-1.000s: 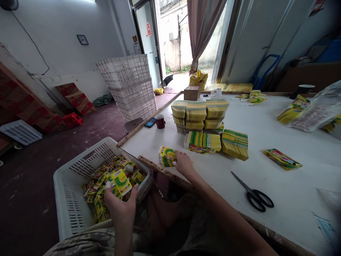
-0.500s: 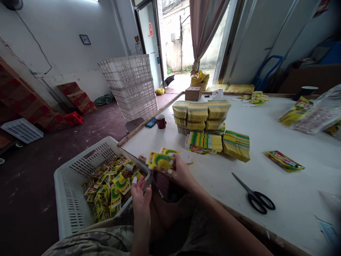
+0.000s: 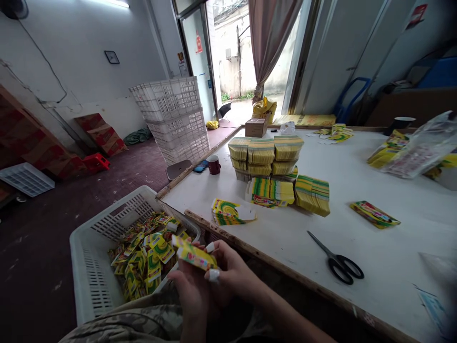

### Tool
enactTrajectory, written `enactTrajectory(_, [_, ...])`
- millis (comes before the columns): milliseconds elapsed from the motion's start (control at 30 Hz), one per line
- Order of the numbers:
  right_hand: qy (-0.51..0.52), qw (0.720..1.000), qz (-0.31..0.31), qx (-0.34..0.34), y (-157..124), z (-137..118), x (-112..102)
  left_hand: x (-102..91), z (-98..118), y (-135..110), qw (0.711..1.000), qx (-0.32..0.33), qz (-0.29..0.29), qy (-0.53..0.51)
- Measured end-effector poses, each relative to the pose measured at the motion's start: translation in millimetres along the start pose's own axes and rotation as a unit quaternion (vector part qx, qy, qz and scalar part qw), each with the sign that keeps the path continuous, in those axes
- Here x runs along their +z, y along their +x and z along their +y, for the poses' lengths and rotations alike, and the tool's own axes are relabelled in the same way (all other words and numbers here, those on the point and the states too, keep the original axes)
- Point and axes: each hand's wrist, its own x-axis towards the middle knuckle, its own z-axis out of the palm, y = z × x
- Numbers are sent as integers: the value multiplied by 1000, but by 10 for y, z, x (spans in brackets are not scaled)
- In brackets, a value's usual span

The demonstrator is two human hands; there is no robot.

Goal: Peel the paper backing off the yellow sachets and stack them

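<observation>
**Flat yellow packet held in both hands above the lap**

We are holding a small yellow packet [image 3: 194, 256] in front of us, just off the near edge of the table [image 3: 285, 238] and beside the white basket [image 3: 80, 267]. Our left hand [image 3: 191, 293] is curling under its near end, and our right hand [image 3: 233, 276] is closing on its far end; a taped fingertip [image 3: 214, 275] is pressing against its edge. Both hands are gripping it, fingers bent in tight.

We are judging it to be thin printed card: very light, glossy and somewhat slippery, and quick to crease if squeezed across the face. The edges and corners are looking like the safest hold.

The basket is brimming with similar yellow pieces. On the table a small pile [image 3: 228, 212] is lying near the edge, with taller banded stacks [image 3: 266, 155] behind it, scissors [image 3: 337, 259] to the right and a dark mug [image 3: 214, 164] to the left.
</observation>
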Motion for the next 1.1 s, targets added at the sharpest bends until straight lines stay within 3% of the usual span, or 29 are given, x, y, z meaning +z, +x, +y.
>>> enactTrajectory(100, [88,996,4,28,7,-151,-32,-32,-85,15,998,-52,-14,-11])
enactTrajectory(200, [101,994,20,35,-29,-203,-19,-91,-165,44,999,-51,10,3])
enactTrajectory(433, [22,1000,-4,5,-116,-173,14,-42,-140,-17,997,-13,66,49])
enactTrajectory(600, [-94,991,51,-78,-98,-144,-27,15,-125,-75,993,18,98,67])
enactTrajectory(733, [-273,949,91,-128,-100,-182,-123,-1,-82,-33,994,39,76,64])
enactTrajectory(900, [-400,906,23,-138,-131,-287,-264,-147,28,117,991,76,58,90])
enactTrajectory(967, [-434,888,29,-151,-136,-328,-322,-229,107,172,988,90,41,120])
enactTrajectory(1033, [-501,845,47,-180,-141,-374,-373,-300,214,205,978,128,-9,162])
enactTrajectory(1100, [-575,790,44,-210,-154,-420,-393,-345,322,207,950,176,-87,244])
